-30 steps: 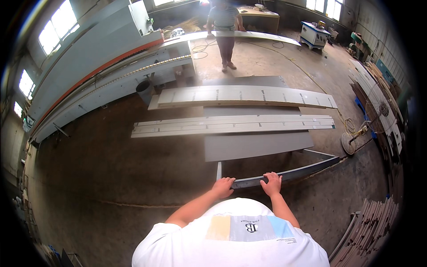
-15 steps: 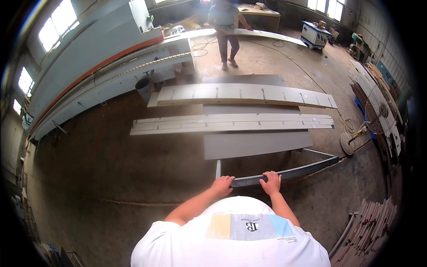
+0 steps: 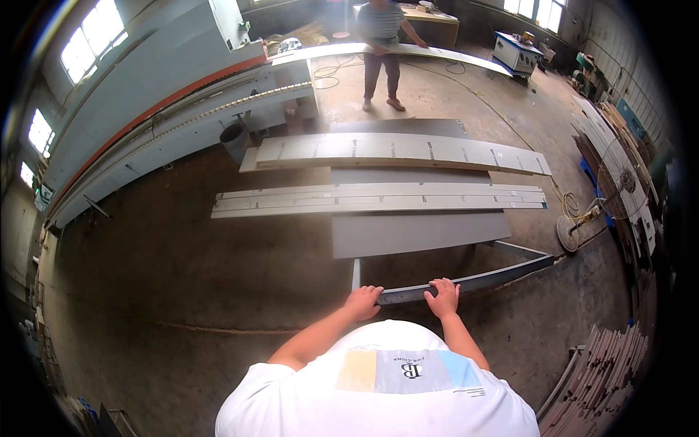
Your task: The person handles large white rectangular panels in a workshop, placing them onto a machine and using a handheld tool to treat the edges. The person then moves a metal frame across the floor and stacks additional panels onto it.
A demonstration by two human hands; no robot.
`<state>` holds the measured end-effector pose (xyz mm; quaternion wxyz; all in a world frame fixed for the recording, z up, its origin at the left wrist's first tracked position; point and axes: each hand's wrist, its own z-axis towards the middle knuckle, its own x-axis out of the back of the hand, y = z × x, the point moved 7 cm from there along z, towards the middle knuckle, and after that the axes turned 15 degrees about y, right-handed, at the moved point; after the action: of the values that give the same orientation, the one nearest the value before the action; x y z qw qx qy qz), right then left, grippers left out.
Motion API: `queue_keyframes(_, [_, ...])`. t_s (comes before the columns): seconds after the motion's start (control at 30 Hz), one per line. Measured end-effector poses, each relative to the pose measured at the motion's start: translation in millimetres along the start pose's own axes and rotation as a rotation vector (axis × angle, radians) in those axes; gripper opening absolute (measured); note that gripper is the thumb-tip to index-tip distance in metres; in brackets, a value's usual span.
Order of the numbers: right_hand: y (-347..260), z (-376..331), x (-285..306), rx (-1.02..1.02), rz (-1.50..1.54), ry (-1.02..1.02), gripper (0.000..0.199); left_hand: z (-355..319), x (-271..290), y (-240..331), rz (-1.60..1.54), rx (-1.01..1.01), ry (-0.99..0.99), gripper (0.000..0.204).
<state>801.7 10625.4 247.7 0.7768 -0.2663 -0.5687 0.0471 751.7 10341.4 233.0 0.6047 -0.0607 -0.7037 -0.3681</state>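
Observation:
Near my body a grey metal frame (image 3: 495, 277) runs low along the front of the stacked sheets. My left hand (image 3: 362, 303) lies on its near left corner, fingers curled over the bar. Farther right along the same bar, my right hand (image 3: 443, 298) grips it with the fingers over the top. Beyond the frame lies a flat grey sheet (image 3: 419, 237). Several long narrow pale strips (image 3: 378, 200) rest across it, apart from my hands. Behind these, a stack of wider pale panels (image 3: 393, 148) lies crosswise.
A co-worker (image 3: 380, 29) stands at the back, holding a long white strip (image 3: 459, 56) beside the large machine (image 3: 156, 95) on the left. A bin (image 3: 234, 142) stands by that machine. On the right are a round fan guard (image 3: 617, 193), yellow cable (image 3: 571, 207) and piled offcuts (image 3: 601, 379).
The co-worker has stepped to the right, and the long white strip has shifted right with them. Both my hands stay on the frame; the view has tilted very slightly.

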Motion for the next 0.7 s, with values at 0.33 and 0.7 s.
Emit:
queue_keyframes(0.33, [-1.5,-0.2,1.3,0.001,0.009,0.027,0.039,2.3,1.6,0.0,0.023,0.009,-0.031,0.067])
queue_keyframes(0.7, [2.2,-1.2,1.6,0.003,0.029,0.042,0.039,4.9,0.2,3.4,0.024,0.037,-0.073,0.067])
